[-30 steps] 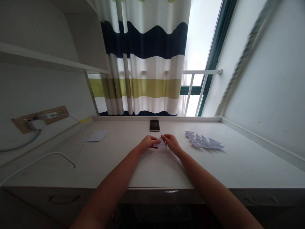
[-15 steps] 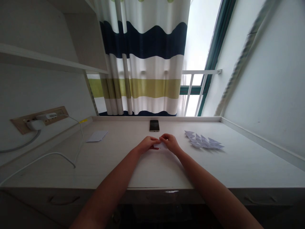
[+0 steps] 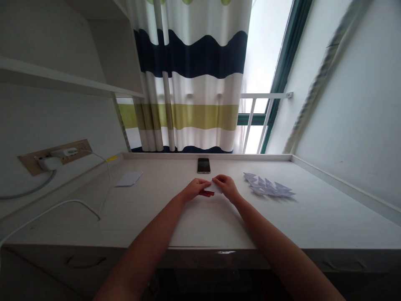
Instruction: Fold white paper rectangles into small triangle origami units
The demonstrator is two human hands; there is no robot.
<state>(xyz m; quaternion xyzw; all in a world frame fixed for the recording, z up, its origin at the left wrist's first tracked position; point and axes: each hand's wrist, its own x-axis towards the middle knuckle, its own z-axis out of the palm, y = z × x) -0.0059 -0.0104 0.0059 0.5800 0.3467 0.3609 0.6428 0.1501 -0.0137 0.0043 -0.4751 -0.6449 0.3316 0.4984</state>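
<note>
A small piece of white paper (image 3: 214, 187) is held between my two hands, just above the middle of the desk. My left hand (image 3: 196, 189) pinches its left side, fingers underneath and thumb on top. On its right edge, the thumb and fingers of my right hand (image 3: 227, 186) are closed. Whether the paper is creased is too small to make out. Off to the right lies a group of several folded, pointed white paper pieces (image 3: 268, 186). To the left rests a stack of flat white paper sheets (image 3: 129, 179).
A dark phone (image 3: 204, 165) lies beyond my hands near the desk's back edge. White cables (image 3: 78, 202) run across the desk's left side from a wall socket (image 3: 56, 156). A low rim (image 3: 219, 156) borders the white desk (image 3: 326, 221); a striped curtain (image 3: 200, 92) hangs behind it.
My hands have shifted slightly apart, the right one a little to the right, and more of the white paper shows between them. Both still hold it. The view has moved slightly.
</note>
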